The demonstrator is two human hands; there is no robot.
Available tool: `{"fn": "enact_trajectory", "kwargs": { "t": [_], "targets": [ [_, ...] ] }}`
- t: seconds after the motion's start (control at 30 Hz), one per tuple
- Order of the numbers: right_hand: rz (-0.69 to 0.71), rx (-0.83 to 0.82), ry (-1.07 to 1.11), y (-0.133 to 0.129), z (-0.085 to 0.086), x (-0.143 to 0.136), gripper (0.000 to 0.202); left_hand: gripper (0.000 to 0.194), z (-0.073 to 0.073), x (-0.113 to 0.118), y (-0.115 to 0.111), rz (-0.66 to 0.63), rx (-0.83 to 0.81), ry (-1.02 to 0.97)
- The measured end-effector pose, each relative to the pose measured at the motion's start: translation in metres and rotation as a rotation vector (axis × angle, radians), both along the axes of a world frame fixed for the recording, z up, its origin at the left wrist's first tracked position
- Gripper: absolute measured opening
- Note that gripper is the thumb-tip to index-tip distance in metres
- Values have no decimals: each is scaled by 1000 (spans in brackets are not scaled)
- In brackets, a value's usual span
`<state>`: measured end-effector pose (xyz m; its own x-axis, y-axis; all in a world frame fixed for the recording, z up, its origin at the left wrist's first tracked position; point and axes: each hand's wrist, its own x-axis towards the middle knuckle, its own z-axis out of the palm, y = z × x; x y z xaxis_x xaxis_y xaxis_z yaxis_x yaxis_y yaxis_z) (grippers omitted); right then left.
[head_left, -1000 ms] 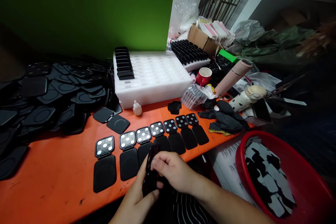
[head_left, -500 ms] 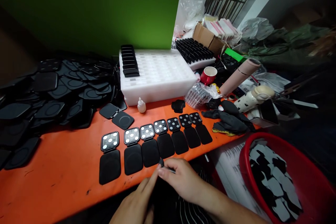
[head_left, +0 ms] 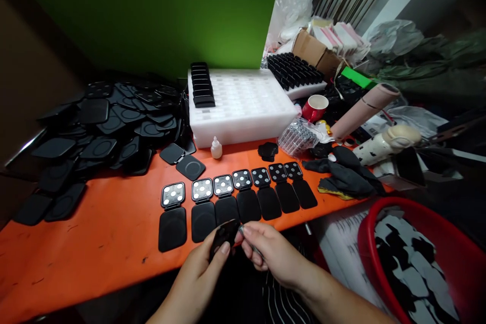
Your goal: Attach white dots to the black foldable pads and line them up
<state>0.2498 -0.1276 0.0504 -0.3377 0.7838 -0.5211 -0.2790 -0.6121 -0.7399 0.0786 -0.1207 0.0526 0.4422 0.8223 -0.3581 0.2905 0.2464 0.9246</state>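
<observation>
My left hand (head_left: 203, 263) grips a thin black piece (head_left: 225, 234) tilted up at the table's front edge, with faint round spots on its face. Beside it, my right hand (head_left: 268, 248) pinches a slim grey metal tool (head_left: 243, 233), mostly hidden by the fingers. Beyond both hands lies a row of several opened black hinged cases. Their upper halves carry round dots, as on the leftmost dotted panel (head_left: 173, 195). The lower halves are plain black, like the leftmost lower panel (head_left: 172, 229). Another opened case (head_left: 190, 167) lies behind the row.
Black cases (head_left: 102, 149) are piled at left. A white foam tray (head_left: 243, 131) holds a column of black pieces. Nearby are a small white bottle (head_left: 216, 149), red mug (head_left: 315, 108), pink tumbler (head_left: 364, 111) and dark gloves (head_left: 345, 179). A red basin (head_left: 366, 248) of scraps stands at lower right.
My hands have moved apart slightly. The black piece is now raised and plainly visible in my left hand. The view has swung left, so the table items appear farther right.
</observation>
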Motion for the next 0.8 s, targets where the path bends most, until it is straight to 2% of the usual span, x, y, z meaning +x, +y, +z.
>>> {"fn": "enact_trajectory", "kwargs": {
  "t": [0.1,0.2,0.3,0.4,0.5,0.6,0.73,0.8],
  "targets": [
    [56,-7,-20,-3,3,2,33,33,0,-6,-3,-101,235,152],
    [58,-117,75,-7,7,5,29,37,0,-9,-6,-198,429,246],
    [39,-234,173,-11,9,6,25,46,1,-10,-8,-254,574,280],
    [-23,-275,197,-14,7,1,25,50,2,-10,-11,-264,651,300],
    [-116,-290,220,-18,2,-7,23,44,2,-9,-11,-265,598,301],
    [-186,-312,262,-19,-2,-11,23,30,0,-7,-7,-200,384,238],
    [-121,-387,404,-15,0,-10,32,27,-5,-7,8,176,78,140],
    [-47,-407,368,-14,3,-9,31,30,-6,-6,12,289,-2,87]
  ]
}}
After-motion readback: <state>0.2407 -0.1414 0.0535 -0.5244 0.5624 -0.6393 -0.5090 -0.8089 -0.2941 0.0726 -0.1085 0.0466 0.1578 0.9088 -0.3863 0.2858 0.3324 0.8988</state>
